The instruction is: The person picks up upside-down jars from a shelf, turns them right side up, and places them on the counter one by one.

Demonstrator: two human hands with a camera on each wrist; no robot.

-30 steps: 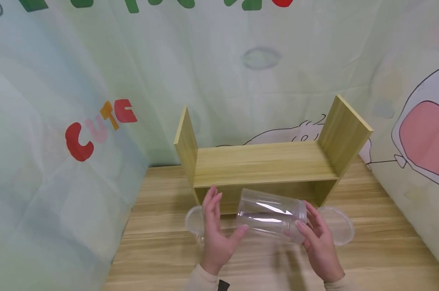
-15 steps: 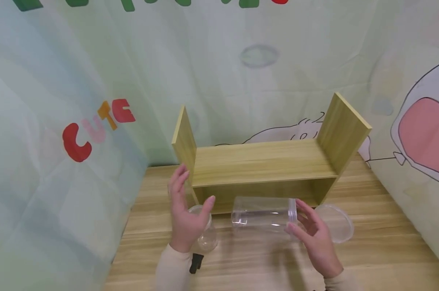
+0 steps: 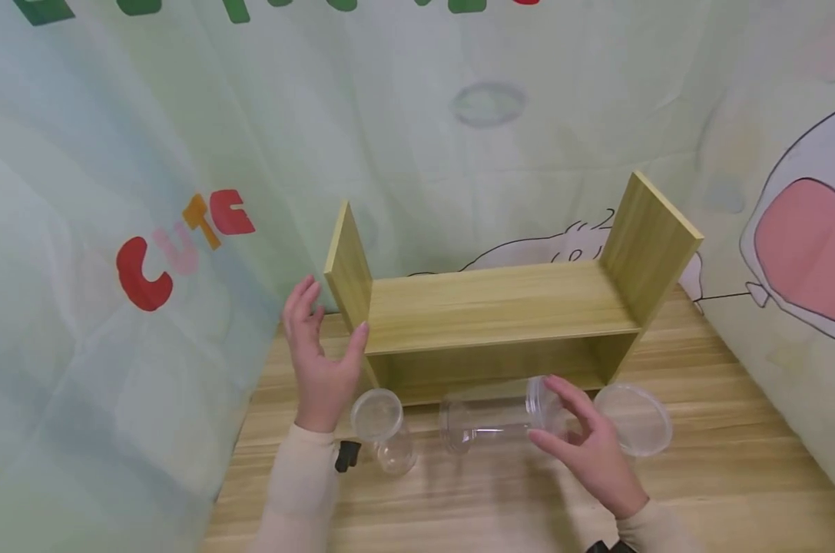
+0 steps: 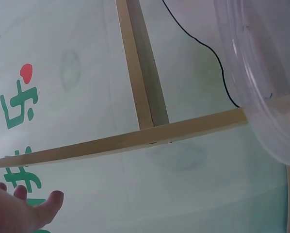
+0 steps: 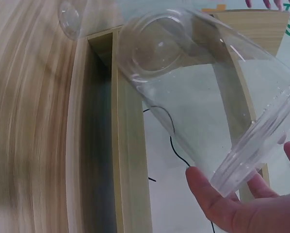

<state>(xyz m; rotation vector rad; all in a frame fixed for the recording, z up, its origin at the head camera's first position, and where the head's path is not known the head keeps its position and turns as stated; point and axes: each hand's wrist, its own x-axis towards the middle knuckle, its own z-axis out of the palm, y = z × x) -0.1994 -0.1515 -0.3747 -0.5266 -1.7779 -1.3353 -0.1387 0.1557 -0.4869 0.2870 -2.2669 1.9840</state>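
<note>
A large clear plastic jar [image 3: 493,418] lies sideways in front of the shelf in the head view. My right hand [image 3: 593,449] holds its ridged mouth end, thumb on the near side and fingers on the far side. The right wrist view shows the jar [image 5: 184,87] slanting, its round base away from the hand. My left hand [image 3: 320,369] is raised by the shelf's left panel, fingers spread, holding nothing. Below it stands a smaller clear jar [image 3: 395,453] with a frosted round top [image 3: 377,415]. In the left wrist view, my left thumb [image 4: 50,206] shows at the lower left.
A pale wooden shelf [image 3: 493,307] with two upright side panels stands at the back of the wood-grain table [image 3: 721,476]. A translucent round disc, like a lid [image 3: 634,421], lies right of the jar. Printed cloth [image 3: 306,153] hangs behind and along both sides.
My left hand has moved away from the jar, left and up, uncovering the smaller jar. The right hand has brought the large jar slightly left and down, turning it more level.
</note>
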